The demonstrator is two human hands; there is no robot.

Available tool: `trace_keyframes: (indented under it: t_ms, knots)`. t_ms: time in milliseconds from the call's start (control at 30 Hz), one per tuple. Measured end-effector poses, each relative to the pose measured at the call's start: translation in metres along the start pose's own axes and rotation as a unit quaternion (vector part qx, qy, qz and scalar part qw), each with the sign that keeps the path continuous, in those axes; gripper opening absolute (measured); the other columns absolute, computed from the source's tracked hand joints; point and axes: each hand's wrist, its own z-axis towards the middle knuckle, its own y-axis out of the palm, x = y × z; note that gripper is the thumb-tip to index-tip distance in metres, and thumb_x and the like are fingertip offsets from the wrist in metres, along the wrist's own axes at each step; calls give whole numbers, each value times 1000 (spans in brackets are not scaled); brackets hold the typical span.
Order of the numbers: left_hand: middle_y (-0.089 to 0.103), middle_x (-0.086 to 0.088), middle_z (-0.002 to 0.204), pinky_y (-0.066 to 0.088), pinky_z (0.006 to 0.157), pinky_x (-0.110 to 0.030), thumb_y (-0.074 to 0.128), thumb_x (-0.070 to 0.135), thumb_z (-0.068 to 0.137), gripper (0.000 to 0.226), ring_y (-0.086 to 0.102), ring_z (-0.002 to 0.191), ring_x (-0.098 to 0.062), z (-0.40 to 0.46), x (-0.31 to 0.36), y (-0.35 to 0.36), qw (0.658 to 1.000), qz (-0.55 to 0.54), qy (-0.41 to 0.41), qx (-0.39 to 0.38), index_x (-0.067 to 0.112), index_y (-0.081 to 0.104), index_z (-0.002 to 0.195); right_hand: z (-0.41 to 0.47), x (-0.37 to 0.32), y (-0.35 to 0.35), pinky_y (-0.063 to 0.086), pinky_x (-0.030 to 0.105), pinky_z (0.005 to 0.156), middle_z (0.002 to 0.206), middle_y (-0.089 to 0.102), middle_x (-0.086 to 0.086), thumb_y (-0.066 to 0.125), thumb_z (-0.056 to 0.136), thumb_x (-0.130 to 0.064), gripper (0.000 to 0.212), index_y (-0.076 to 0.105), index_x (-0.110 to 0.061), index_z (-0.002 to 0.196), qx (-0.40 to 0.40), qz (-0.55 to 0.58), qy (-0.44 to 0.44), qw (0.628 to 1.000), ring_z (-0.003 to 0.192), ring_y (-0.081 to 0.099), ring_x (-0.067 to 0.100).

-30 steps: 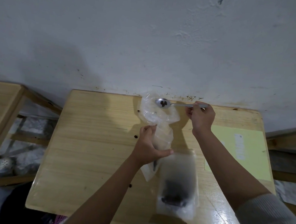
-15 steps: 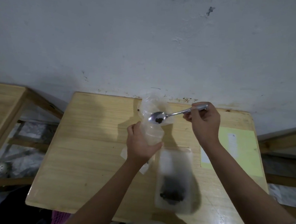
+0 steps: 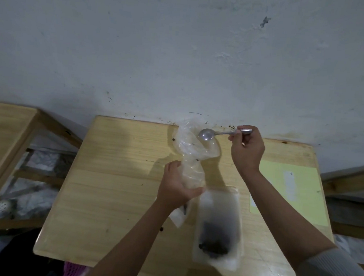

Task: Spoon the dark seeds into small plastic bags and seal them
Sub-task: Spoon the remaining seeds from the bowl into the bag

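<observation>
- pale plastered wall (image 3: 182,52) behind a wooden table (image 3: 114,187).
- left hand (image 3: 177,186) grasps the neck of a clear plastic bag (image 3: 192,145), its mouth standing open above.
- right hand (image 3: 247,150) pinches a metal spoon (image 3: 207,134), bowl at the bag's mouth.
- dark seeds (image 3: 214,244) lie in a clear tray (image 3: 220,200) just right of the left wrist.
- yellow paper (image 3: 301,188) lies at the table's right.

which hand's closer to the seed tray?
Left. Left hand grips the bag right beside the tray's far corner; right hand holds the spoon well beyond it.
</observation>
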Motion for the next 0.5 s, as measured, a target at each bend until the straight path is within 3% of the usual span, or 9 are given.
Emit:
trace_keyframes:
  t_ms: [100,200,300,500]
  knots:
    - [37,4,130,49,96,-37,87,52,46,94,46,119,-15,12,-3,-2,999,-31,-19,-36,26,39,122,0,22,16,49,16,62,74,65,5,56,91,-8,5,57,-13,91,-6,-13,36,999,69,69,16]
    - [41,-1,133,51,95,-40,88,52,41,92,50,118,-16,27,-2,-2,992,-76,-37,-92,26,40,116,-2,37,26,47,11,60,72,65,4,55,91,-7,7,57,-14,90,10,-18,68,997,64,67,5]
    - [49,-4,121,54,89,-41,89,50,39,94,56,110,-15,40,0,4,988,-93,-16,-123,25,44,118,-6,49,29,46,12,60,76,64,4,54,87,-4,9,61,-10,90,42,-44,91,994,68,64,15]
    - [45,2,126,49,97,-41,89,47,42,96,50,117,-12,51,7,12,987,-98,9,-130,28,46,126,-7,61,28,54,37,75,81,66,2,57,84,-6,12,64,-16,83,42,-56,185,980,80,66,26]
